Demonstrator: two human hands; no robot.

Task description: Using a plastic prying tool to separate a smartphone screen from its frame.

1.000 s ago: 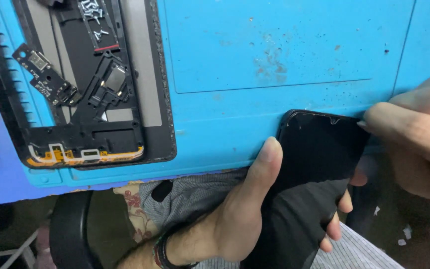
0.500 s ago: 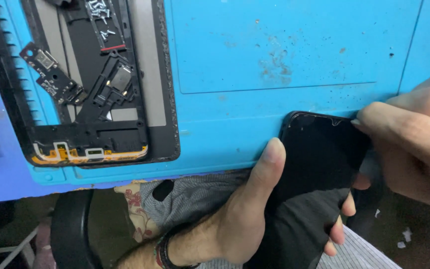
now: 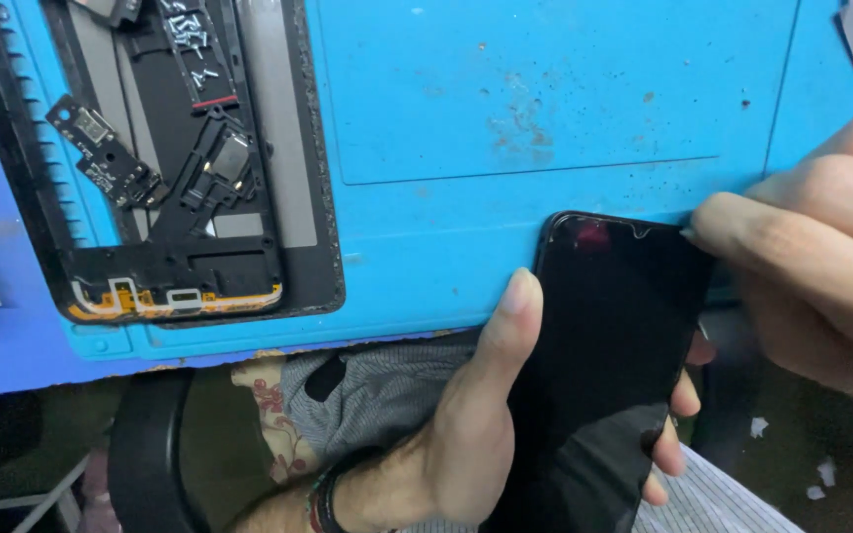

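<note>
While the left hand point(image 3: 466, 434) cradles a black phone point(image 3: 604, 365) from below, thumb laid up along its left edge and fingertips curling around the right edge, the phone hangs half off the near edge of the blue work mat point(image 3: 545, 118), its top end resting over the mat and its lower end out above the person's lap. Its long axis runs from that top end, away from the person, down and slightly left toward the wrist. The dark glass faces up.

From the right, the right hand point(image 3: 821, 286) reaches in with fingers bunched, one fingertip pressing at the phone's top right corner. It looks pinched, but I cannot tell whether it holds a small tool or anything at all. Both hands are at the phone: the left carries it, the right only meets that one corner.

Off to the left on the mat, well apart from the hands, lies an opened phone frame point(image 3: 190, 197) with a small circuit board point(image 3: 101, 148) and a scatter of tiny screws point(image 3: 190, 39) on it. Nothing lies between the hands and the phone. A grey striped garment point(image 3: 377, 395) shows below the mat's edge.
</note>
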